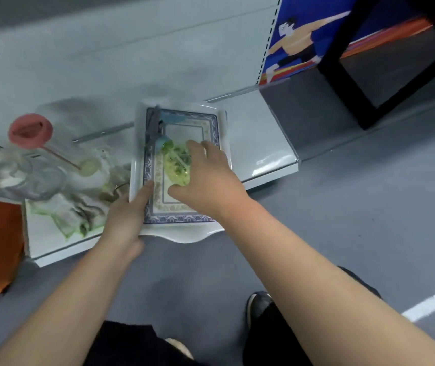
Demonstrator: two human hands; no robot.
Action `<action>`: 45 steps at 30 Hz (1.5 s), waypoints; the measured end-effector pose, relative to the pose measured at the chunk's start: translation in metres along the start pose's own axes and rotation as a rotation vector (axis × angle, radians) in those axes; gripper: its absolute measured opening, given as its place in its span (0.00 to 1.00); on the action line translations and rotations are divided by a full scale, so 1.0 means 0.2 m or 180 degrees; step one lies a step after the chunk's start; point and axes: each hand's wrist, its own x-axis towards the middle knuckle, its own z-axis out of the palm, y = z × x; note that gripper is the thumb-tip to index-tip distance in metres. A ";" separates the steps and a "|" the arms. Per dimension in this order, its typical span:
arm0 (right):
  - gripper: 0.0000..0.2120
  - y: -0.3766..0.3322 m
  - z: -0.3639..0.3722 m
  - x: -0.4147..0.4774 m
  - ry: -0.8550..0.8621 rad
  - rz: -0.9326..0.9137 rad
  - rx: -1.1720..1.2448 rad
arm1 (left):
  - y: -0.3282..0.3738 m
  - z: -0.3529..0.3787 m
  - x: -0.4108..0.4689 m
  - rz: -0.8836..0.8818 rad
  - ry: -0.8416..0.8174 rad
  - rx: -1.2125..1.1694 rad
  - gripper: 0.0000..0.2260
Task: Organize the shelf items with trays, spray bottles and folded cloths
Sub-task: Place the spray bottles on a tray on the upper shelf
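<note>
Right hand [207, 175] clasps spray bottle [176, 165] on tray [184, 233], left hand [124, 217] pinches tray's left rim: loading step; next, probably release bottle

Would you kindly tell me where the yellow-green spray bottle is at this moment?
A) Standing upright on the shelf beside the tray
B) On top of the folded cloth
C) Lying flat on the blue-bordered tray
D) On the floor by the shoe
C: the spray bottle lies flat on the tray, held by the right hand, while the left hand grips the tray's left edge.

White tray [212, 228] with blue patterned border.
</note>
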 end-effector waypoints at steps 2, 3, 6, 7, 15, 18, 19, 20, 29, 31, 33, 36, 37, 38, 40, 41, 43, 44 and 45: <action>0.41 -0.04 -0.11 -0.14 0.0242 0.0219 -0.0264 | 0.05 0.02 -0.17 -0.0072 -0.0030 0.0095 0.07; 0.41 -0.05 -0.18 -0.21 0.0306 0.0343 -0.0266 | 0.08 0.02 -0.26 -0.0121 -0.0040 0.0122 0.09; 0.38 -0.15 -0.40 -0.48 0.0266 0.0546 0.0020 | 0.25 0.02 -0.57 -0.0241 -0.0205 0.0288 0.12; 0.37 -0.19 -0.47 -0.58 0.0237 0.0587 0.0077 | 0.31 0.01 -0.67 -0.0236 -0.0273 0.0311 0.12; 0.43 -0.60 -1.10 -1.28 0.0043 0.1112 0.0362 | 0.89 -0.01 -1.50 -0.0437 -0.0505 0.0448 0.07; 0.42 -0.75 -1.30 -1.45 0.0044 0.1125 0.0515 | 1.07 -0.04 -1.73 -0.0634 -0.0369 0.0406 0.14; 0.43 -0.79 -1.36 -1.49 0.0054 0.1109 0.0573 | 1.13 -0.05 -1.79 -0.0645 -0.0351 0.0356 0.15; 0.43 -0.86 -1.44 -1.54 0.0090 0.1074 0.0635 | 1.21 -0.05 -1.85 -0.0587 -0.0336 0.0323 0.15; 0.41 -1.28 -2.02 -1.76 0.0001 0.0569 0.0855 | 1.71 -0.15 -2.28 -0.0197 -0.0212 0.0201 0.05; 0.41 -1.34 -2.12 -1.78 -0.0138 0.0381 0.0898 | 1.77 -0.15 -2.35 -0.0161 -0.0246 0.0144 0.05; 0.42 -1.39 -2.21 -1.80 -0.0271 0.0207 0.0895 | 1.82 -0.15 -2.43 -0.0101 -0.0187 0.0068 0.05; 0.43 -1.44 -2.32 -1.82 -0.0498 -0.0114 0.0750 | 1.89 -0.12 -2.55 0.0025 -0.0016 -0.0088 0.05; 0.43 -1.46 -2.36 -1.82 -0.0571 -0.0224 0.0685 | 1.92 -0.11 -2.60 0.0039 0.0019 -0.0149 0.06; 0.43 -1.47 -2.38 -1.81 -0.0619 -0.0299 0.0658 | 1.94 -0.10 -2.63 0.0063 0.0003 -0.0196 0.07; 0.44 -1.50 -2.44 -1.81 -0.0664 -0.0444 0.0621 | 1.99 -0.09 -2.68 0.0145 0.0072 -0.0277 0.08; 0.44 -1.52 -2.46 -1.81 -0.0652 -0.0511 0.0576 | 2.02 -0.08 -2.70 0.0181 0.0108 -0.0306 0.08; 0.44 -1.55 -2.51 -1.81 -0.0647 -0.0656 0.0469 | 2.07 -0.07 -2.75 0.0281 0.0221 -0.0429 0.07; 0.44 -1.57 -2.53 -1.81 -0.0631 -0.0711 0.0446 | 2.10 -0.07 -2.78 0.0351 0.0270 -0.0482 0.06; 0.43 -1.59 -2.55 -1.81 -0.0587 -0.0768 0.0440 | 2.13 -0.06 -2.80 0.0374 0.0289 -0.0560 0.05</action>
